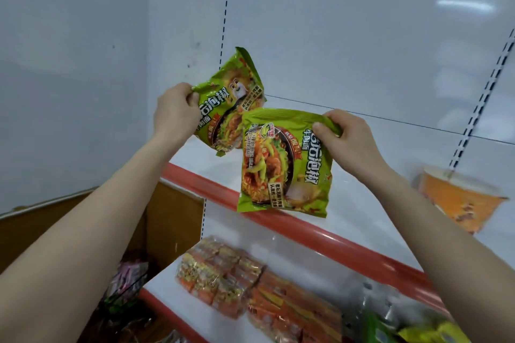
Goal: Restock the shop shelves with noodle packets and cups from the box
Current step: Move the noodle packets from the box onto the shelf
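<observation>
Entry: two green noodle packets, held up over the upper shelf; neither set down yet. Left packet: gripped at one end by the left hand, fingers curled round the edge. Right packet: pinched at its top seam by the right hand, hanging in front of the red shelf edge. Risks judged: a glossy seam may be let slip, the packet dropping onto the orange packs below; the orange cup may be knocked if packets are pushed rightward.

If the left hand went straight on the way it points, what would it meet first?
Probably the white shelf back panel, with the green noodle packet the left hand grips touching first; depth is unclear.
</observation>
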The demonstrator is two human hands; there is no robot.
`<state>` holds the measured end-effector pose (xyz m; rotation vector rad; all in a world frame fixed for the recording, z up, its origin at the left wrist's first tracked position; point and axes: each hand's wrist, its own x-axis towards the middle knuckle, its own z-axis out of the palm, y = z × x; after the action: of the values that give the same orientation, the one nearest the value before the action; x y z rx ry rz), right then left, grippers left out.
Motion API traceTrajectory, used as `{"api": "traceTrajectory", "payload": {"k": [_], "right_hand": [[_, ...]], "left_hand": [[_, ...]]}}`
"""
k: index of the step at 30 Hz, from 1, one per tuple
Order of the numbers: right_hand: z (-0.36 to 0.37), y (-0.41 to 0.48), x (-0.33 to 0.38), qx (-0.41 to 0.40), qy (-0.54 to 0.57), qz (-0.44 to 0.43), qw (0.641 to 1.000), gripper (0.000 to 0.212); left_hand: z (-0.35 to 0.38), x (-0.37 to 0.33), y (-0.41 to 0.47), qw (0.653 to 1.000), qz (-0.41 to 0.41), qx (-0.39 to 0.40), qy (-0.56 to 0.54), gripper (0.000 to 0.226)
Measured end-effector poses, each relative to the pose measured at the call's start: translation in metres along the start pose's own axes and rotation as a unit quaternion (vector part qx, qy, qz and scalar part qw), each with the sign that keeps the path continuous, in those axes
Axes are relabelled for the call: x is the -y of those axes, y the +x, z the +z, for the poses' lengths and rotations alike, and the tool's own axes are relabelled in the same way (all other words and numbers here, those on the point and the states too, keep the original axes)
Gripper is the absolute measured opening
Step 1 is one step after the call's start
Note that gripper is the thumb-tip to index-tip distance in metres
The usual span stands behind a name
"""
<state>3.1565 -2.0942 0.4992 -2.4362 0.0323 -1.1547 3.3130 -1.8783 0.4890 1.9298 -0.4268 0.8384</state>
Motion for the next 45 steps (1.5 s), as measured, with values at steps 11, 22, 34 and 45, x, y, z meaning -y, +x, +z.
{"api": "traceTrajectory", "payload": {"k": [11,22,34,45], "right_hand": [[0.034,0.059,-0.053,0.002,0.08,0.05,0.996,0.011],[0.068,0.062,-0.073,0.062,0.242,0.212,0.945,0.002],[0.082,0.022,-0.103,0.086,0.303,0.375,0.872,0.04],[0.096,0.1,-0.111,-0.052,0.179,0.258,0.948,0.029]], "left_hand": [[0.057,0.021,0.02,0.999,-0.004,0.021,0.043,0.021],[0.072,0.059,0.032,0.99,0.049,0.108,0.074,0.022],[0.075,0.071,0.031,0.989,0.074,0.086,0.093,0.02],[0.067,0.081,0.047,0.995,0.037,0.053,0.077,0.021]]}}
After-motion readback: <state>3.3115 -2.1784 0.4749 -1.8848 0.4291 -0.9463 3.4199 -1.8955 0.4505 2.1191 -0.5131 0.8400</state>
